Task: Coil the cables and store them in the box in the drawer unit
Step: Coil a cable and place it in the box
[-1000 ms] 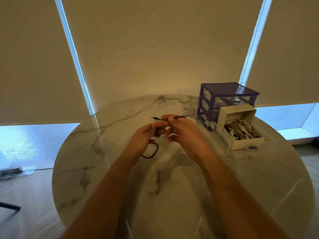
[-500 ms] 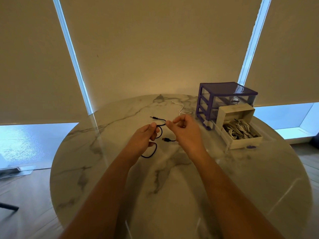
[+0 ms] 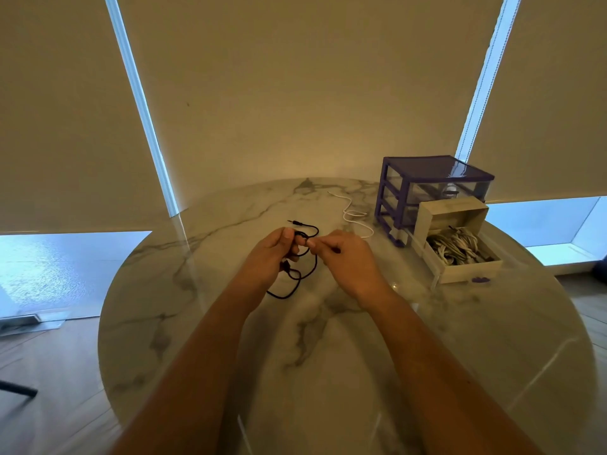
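Note:
A thin black cable hangs in loose loops between both hands over the middle of the round marble table. My left hand pinches the loops between thumb and fingers. My right hand pinches the same cable just to the right, fingertips almost touching the left. The cable's plug end sticks out beyond the left hand. A white cable lies loose on the table behind. The purple drawer unit stands at the right, with a white box full of coiled cables in a drawer pulled out in front.
Drawn beige roller blinds fill the wall behind the table, with bright window strips low at left and right. Wooden floor shows around the table's edge. A dark bar juts in at the lower left.
My right hand has moved back in toward the left hand, drawing another loop of the black cable together. The loops under the left hand hang lower than before.

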